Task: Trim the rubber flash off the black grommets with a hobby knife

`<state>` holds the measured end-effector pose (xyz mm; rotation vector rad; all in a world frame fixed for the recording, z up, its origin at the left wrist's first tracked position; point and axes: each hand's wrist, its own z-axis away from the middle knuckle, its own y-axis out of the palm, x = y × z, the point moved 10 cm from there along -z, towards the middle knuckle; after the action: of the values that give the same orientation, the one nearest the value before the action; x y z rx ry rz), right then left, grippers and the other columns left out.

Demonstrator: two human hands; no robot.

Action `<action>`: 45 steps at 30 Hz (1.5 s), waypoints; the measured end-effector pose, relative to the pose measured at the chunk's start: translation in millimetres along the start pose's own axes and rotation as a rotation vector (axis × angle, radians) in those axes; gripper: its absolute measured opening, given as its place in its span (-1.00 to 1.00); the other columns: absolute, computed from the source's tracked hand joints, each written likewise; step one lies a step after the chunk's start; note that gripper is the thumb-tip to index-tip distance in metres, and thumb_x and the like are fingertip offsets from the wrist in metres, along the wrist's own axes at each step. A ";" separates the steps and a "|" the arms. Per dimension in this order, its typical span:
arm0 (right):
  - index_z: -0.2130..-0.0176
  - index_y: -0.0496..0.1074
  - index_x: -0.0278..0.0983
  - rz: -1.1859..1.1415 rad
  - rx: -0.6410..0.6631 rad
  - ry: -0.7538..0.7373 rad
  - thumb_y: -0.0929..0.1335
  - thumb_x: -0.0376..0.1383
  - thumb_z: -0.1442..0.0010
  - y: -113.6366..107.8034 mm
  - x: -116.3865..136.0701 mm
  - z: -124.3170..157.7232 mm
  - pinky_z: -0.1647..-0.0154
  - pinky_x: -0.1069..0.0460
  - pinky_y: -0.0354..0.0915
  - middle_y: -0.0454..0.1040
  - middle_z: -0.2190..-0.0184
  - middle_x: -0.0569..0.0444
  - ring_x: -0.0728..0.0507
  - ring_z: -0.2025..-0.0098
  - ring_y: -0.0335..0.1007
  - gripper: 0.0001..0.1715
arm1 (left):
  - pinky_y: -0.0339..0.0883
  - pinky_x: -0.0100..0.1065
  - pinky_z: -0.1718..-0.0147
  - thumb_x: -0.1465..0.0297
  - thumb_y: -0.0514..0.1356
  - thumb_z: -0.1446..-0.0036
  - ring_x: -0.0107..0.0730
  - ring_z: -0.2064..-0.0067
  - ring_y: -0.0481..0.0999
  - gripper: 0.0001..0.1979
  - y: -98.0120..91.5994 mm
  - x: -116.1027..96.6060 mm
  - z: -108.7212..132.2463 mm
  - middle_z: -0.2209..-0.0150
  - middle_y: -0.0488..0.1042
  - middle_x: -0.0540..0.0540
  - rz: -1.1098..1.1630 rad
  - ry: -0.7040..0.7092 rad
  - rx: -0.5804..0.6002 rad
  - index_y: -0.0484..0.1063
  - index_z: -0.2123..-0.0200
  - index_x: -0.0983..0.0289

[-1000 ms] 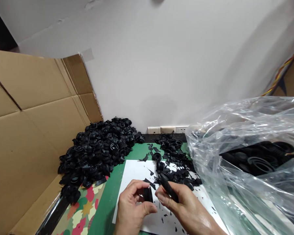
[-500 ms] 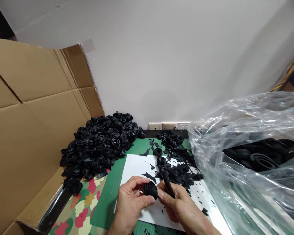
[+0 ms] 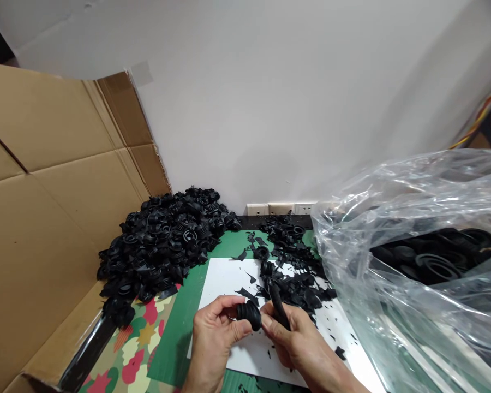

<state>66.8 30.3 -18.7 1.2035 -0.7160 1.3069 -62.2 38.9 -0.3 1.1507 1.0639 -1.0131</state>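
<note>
A black ribbed rubber bellows is gripped between the thumb and fingers of my left hand, over a white sheet. My right hand is closed round a long black slender tool that points up and away; its exact kind is not clear. The right thumb and fingertip meet at the right rim of the bellows. Just beyond my hands lie loose black rubber scraps and another small ribbed piece.
A large heap of black ribbed rubber pieces rises at the left beside a cardboard box. On the right, a clear plastic bag holds more black rubber parts. A green board lies under the sheet. Wall sockets sit behind.
My left hand has tilted the bellows slightly, turning its right end a little downward. My right hand stays close to the rim. The view has shifted a little.
</note>
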 end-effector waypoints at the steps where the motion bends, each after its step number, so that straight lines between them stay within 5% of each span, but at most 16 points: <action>1: 0.53 0.21 -0.24 0.001 -0.005 0.002 0.35 -0.03 0.05 -0.4 -0.5 -0.2 0.69 0.12 -0.21 -0.03 0.72 0.34 0.08 0.69 -0.20 -0.63 | 0.29 -0.52 0.49 0.56 0.40 0.37 -0.47 0.48 0.41 -0.72 -0.3 0.5 -0.3 0.55 0.54 0.01 0.005 -0.003 -0.006 0.59 0.44 0.29; 13: 0.51 0.23 -0.25 -0.002 -0.013 -0.029 0.36 -0.02 0.04 0.0 -2.2 -1.7 0.70 0.13 -0.21 -0.06 0.72 0.35 0.08 0.68 -0.22 -0.62 | 0.33 -0.49 0.38 0.51 0.35 0.21 -0.42 0.38 0.47 -0.74 8.4 4.3 0.6 0.44 0.56 0.04 -0.017 -0.015 0.116 0.56 0.33 0.27; 18: 0.50 0.24 -0.26 -0.011 -0.022 -0.045 0.37 0.00 0.04 -1.3 -6.2 -4.1 0.72 0.14 -0.19 -0.03 0.72 0.34 0.09 0.70 -0.19 -0.60 | 0.32 -0.43 0.25 0.55 0.26 0.10 -0.34 0.21 0.45 -0.69 18.0 -16.0 5.2 0.25 0.48 0.05 -0.259 0.158 0.192 0.55 0.24 0.17; 28: 0.54 0.24 -0.26 -0.063 0.005 -0.057 0.37 0.08 0.07 -0.7 1.6 -4.0 0.75 0.15 -0.23 -0.02 0.78 0.36 0.11 0.74 -0.22 -0.51 | 0.34 -0.39 0.36 0.58 0.26 0.13 -0.31 0.29 0.45 -0.72 29.4 -33.0 10.2 0.29 0.46 0.08 -0.489 0.339 0.212 0.55 0.28 0.20; 35: 0.58 0.17 -0.25 -0.214 -0.054 -0.040 0.40 0.07 0.12 -3.9 0.4 -1.7 0.73 0.16 -0.28 -0.09 0.73 0.38 0.13 0.70 -0.32 -0.49 | 0.35 -0.39 0.31 0.56 0.29 0.16 -0.29 0.27 0.46 -0.79 16.2 -25.5 7.4 0.32 0.47 0.07 -0.309 0.234 0.099 0.53 0.37 0.24; 45: 0.59 0.19 -0.25 -0.163 -0.063 -0.086 0.40 0.11 0.14 -1.4 3.6 -4.5 0.75 0.15 -0.21 -0.05 0.77 0.37 0.13 0.74 -0.25 -0.46 | 0.26 -0.47 0.39 0.52 0.30 0.17 -0.41 0.37 0.37 -0.83 20.0 -24.8 4.0 0.42 0.38 -0.01 -0.161 0.161 0.146 0.50 0.39 0.28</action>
<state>67.8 35.9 -17.0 1.2460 -0.6998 1.0963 -47.2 39.1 28.1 1.2974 1.2418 -1.1539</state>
